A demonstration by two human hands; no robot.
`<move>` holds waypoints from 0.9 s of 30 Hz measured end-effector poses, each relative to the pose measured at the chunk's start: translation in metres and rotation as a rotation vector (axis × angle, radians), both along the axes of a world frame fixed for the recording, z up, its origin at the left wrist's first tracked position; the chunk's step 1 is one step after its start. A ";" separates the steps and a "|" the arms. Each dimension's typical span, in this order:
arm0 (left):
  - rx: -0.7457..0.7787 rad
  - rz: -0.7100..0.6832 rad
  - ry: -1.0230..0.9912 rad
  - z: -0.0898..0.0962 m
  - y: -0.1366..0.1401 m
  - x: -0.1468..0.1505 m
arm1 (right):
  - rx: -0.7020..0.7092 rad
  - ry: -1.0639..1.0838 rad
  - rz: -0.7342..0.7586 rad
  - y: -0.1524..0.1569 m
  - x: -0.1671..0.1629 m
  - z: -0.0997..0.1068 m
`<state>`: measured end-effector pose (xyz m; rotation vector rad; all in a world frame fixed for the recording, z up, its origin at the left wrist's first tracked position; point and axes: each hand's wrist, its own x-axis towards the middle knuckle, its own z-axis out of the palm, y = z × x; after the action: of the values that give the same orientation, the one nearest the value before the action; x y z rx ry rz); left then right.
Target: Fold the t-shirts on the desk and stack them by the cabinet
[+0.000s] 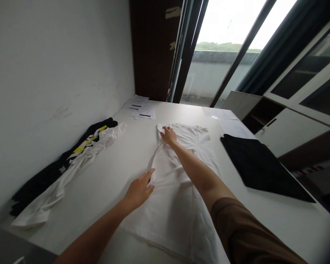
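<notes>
A white garment [170,205], wrinkled and with a seam running down its length, lies spread on the white table. My left hand [140,189] is at the garment's left edge, thumb and fingers closed around the cloth there. Farther up, my right hand [169,136] reaches across the garment to its far left corner, with bent fingers gripping the fabric. Between the two hands the left edge is slightly lifted and creased. My right forearm covers part of the garment's middle.
Along the wall at left lie black, yellow-patterned and white clothes [79,154]. A folded black cloth [264,167] rests near the table's right edge. Paper sheets [143,110] lie at the far left, more papers [231,124] at the far right. Beyond stand a window and cabinets.
</notes>
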<state>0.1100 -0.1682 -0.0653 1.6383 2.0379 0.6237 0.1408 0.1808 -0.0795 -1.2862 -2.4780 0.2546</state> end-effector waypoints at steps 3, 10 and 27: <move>-0.010 0.025 -0.065 0.002 0.002 0.000 | -0.070 -0.115 -0.046 -0.003 -0.014 -0.003; -0.166 0.062 0.159 0.018 -0.002 -0.011 | -0.144 0.002 -0.159 0.008 -0.024 0.001; -0.173 -0.367 -0.215 0.071 -0.004 0.038 | -0.350 0.922 -0.212 0.128 0.091 0.058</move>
<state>0.1476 -0.1718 0.0055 1.7011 1.5430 0.4555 0.2321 0.3090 -0.0212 -1.1615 -1.5413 0.9993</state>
